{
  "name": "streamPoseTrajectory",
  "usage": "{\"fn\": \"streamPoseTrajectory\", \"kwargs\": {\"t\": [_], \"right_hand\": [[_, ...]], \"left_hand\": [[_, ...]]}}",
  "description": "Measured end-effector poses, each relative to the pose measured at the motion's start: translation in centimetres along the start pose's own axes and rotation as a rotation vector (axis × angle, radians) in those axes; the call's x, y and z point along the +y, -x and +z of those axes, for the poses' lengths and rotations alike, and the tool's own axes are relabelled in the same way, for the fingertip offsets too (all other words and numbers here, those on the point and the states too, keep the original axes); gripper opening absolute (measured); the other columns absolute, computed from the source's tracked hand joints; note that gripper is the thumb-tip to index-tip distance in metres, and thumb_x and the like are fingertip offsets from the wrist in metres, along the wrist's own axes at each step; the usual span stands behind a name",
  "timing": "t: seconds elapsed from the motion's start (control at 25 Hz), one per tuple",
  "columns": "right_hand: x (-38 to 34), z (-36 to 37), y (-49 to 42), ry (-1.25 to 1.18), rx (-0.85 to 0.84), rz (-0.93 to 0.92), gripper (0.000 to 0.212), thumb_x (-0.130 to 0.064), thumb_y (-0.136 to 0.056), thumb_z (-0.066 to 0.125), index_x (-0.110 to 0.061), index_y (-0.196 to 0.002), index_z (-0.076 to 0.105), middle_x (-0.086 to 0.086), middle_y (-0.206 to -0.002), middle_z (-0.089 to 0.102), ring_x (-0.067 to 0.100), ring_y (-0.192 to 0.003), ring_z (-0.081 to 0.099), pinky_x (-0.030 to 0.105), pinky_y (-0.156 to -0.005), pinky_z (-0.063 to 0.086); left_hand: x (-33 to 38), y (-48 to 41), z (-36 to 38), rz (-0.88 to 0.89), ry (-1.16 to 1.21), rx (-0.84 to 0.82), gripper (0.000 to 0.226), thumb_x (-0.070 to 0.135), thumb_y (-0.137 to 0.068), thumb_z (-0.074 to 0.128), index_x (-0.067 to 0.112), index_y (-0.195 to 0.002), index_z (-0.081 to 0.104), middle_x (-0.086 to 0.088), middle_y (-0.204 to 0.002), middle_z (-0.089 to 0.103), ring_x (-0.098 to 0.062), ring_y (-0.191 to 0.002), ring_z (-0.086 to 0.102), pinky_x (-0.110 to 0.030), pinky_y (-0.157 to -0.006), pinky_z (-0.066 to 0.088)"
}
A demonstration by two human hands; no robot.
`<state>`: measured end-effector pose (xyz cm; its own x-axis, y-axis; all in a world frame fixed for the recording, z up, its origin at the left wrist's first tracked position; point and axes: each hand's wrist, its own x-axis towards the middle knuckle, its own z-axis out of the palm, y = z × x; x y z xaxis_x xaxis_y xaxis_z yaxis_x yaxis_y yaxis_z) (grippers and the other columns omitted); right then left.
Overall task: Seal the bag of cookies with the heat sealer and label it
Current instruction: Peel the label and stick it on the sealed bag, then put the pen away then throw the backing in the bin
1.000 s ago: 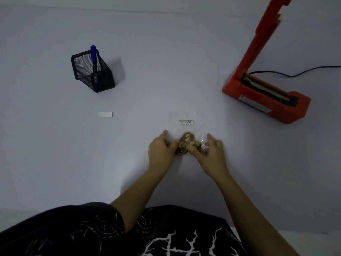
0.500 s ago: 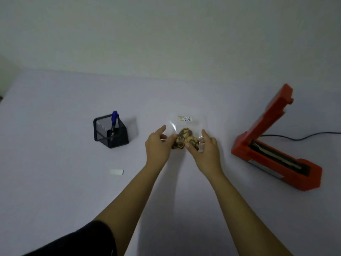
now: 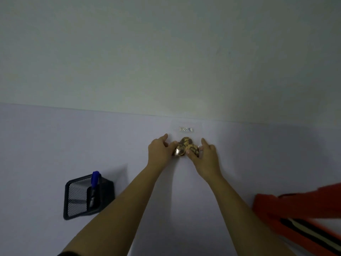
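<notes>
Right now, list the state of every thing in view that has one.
Clear plastic bag of cookies: held between both hands; seal unclear.
Left hand: grips the bag.
Right hand: grips the bag.
Orange heat sealer: open, arm raised.
Blue marker: standing in black mesh holder.

The left hand (image 3: 159,151) and right hand (image 3: 207,156) have lifted the bag of cookies (image 3: 186,138) off the tabletop (image 3: 55,145) and carried it outward, past the heat sealer (image 3: 295,209).
</notes>
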<state>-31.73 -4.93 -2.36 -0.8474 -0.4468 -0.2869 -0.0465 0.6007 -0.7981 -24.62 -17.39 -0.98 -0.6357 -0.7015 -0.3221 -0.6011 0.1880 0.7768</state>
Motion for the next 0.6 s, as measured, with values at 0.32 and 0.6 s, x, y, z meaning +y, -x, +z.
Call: {"fn": "streamPoseTrajectory", "kwargs": {"t": [0.32,0.6], "right_hand": [[1.0,0.5,-2.3,0.095,0.000,-0.008,0.078,-0.035,-0.085,0.064,-0.005,-0.143,0.023,0.018,-0.137,0.033,0.030,-0.124,0.041,0.034,-0.102,0.037],[-0.4,0.4,0.3,0.349,0.098,0.019,0.071,-0.043,-0.090,0.052,-0.001,-0.141,0.025,0.025,-0.135,0.034,0.039,-0.124,0.033,0.044,-0.100,0.034]], "left_hand": [[0.2,-2.3,1.0,0.055,-0.160,0.001,0.046,0.029,-0.092,0.056,0.002,-0.129,0.051,-0.018,-0.099,0.067,-0.026,-0.093,0.060,-0.028,-0.078,0.042],[0.6,0.5,0.2,0.094,-0.314,0.035,0.056,0.030,-0.094,0.050,0.001,-0.139,0.034,-0.026,-0.120,0.050,-0.040,-0.110,0.049,-0.040,-0.085,0.041]]}}
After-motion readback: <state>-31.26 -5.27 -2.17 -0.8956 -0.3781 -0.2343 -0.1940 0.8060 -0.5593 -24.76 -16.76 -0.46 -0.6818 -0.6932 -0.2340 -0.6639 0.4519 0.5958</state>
